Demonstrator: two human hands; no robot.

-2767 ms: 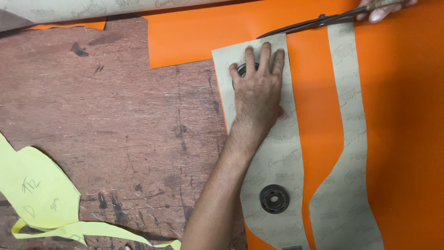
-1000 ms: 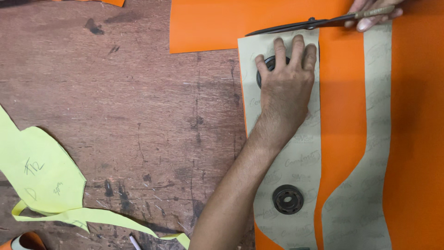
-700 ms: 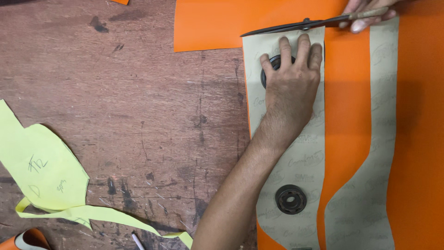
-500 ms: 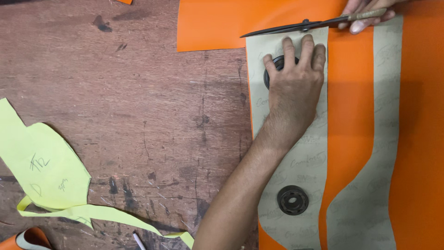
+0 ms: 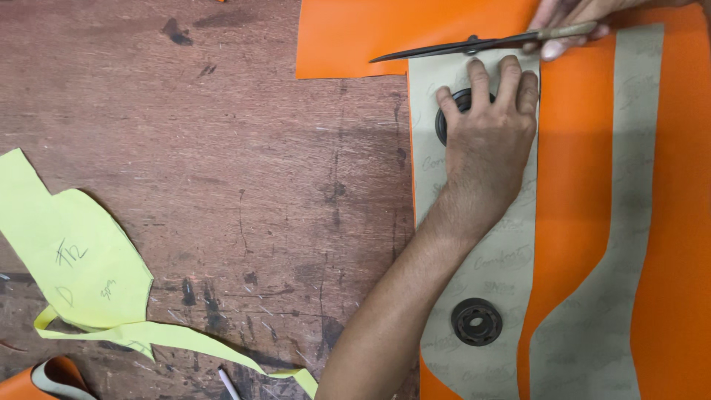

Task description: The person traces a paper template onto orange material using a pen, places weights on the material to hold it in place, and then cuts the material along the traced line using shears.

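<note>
l hand (image 5: 489,141) flat on 1 of 2 black weights (image 5: 476,321); r hand (image 5: 570,22) grip pinching 1 scissors (image 5: 474,47).

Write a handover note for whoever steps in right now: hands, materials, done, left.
Left hand: flat on the beige paper pattern, fingers over a black ring weight near its top end.
Right hand: at the top edge, holding long scissors, blades lying across the orange sheet at the pattern's top edge.
Second black ring weight sits low on the same pattern. Another beige pattern strip lies to the right on the orange.
Done: orange already cut along the pattern's left side; yellow offcuts on the wooden table.
Left: the top edge and the pattern's right side look uncut.
</note>
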